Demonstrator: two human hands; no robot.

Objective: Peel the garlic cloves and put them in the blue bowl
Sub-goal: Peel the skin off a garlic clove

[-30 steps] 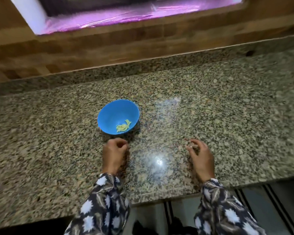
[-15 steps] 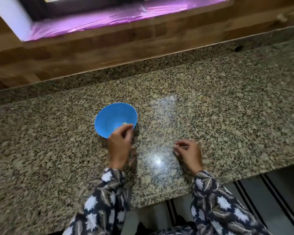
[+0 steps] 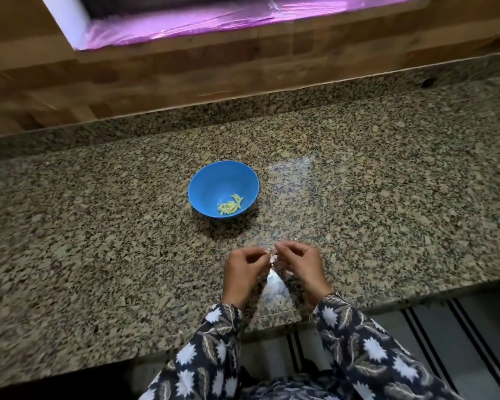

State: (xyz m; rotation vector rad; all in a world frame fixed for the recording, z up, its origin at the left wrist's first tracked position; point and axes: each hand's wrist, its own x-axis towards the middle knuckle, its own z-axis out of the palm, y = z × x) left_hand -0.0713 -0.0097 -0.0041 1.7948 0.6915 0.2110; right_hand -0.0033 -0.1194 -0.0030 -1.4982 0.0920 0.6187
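Several peeled cloves [image 3: 230, 207] lie in the blue bowl [image 3: 207, 181] at frame centre; below it, left hand [image 3: 243, 268] and right hand [image 3: 304, 265], fingers curled, pinch what seems an unpeeled garlic clove [image 3: 272, 256]; its peeling remains.

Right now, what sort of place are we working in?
Probably a home kitchen: a speckled granite countertop, a blue bowl holding peeled garlic cloves, and the left hand and right hand pinching a papery garlic clove between them.

1 head-worn camera looks steeply down, from close, onto the granite counter [image 3: 98, 255].
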